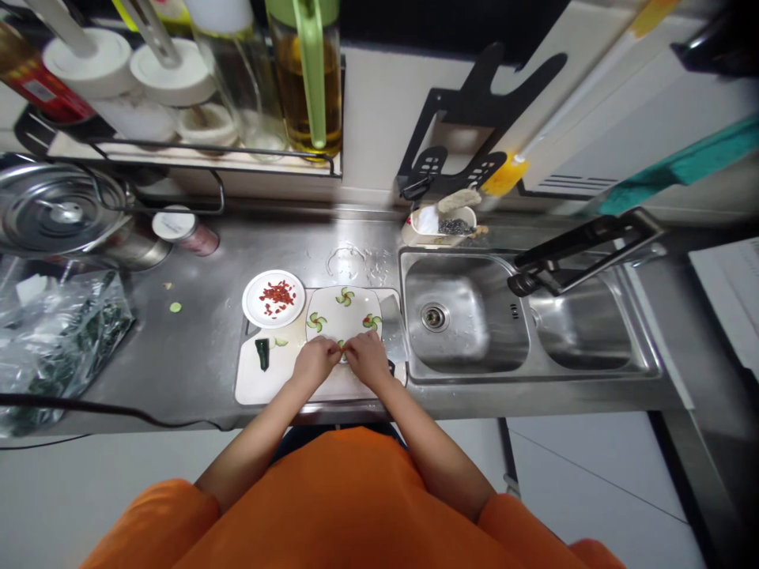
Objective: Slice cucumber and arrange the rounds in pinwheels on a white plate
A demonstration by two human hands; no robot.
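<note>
A white squarish plate (342,308) lies on a white cutting board (266,387), with small pinwheels of green-edged slices near its sides. Red bits show in the middle of the right pinwheel (372,322). Over the plate's near edge, my left hand (317,361) and my right hand (368,361) meet at the fingertips, both pinched closed above a near cluster of green slices (342,356). Whatever the fingertips hold is too small to make out. Left of them is a round white plate (252,304) of small red pieces (277,296).
A dark green vegetable end (262,354) lies on the board; a cleaver blade (392,328) rests at its right. Beyond is a double steel sink (468,316) with a black faucet (569,253). Plastic-bagged greens (71,340) and a lidded pot (65,209) stand left, below a bottle rack (207,162).
</note>
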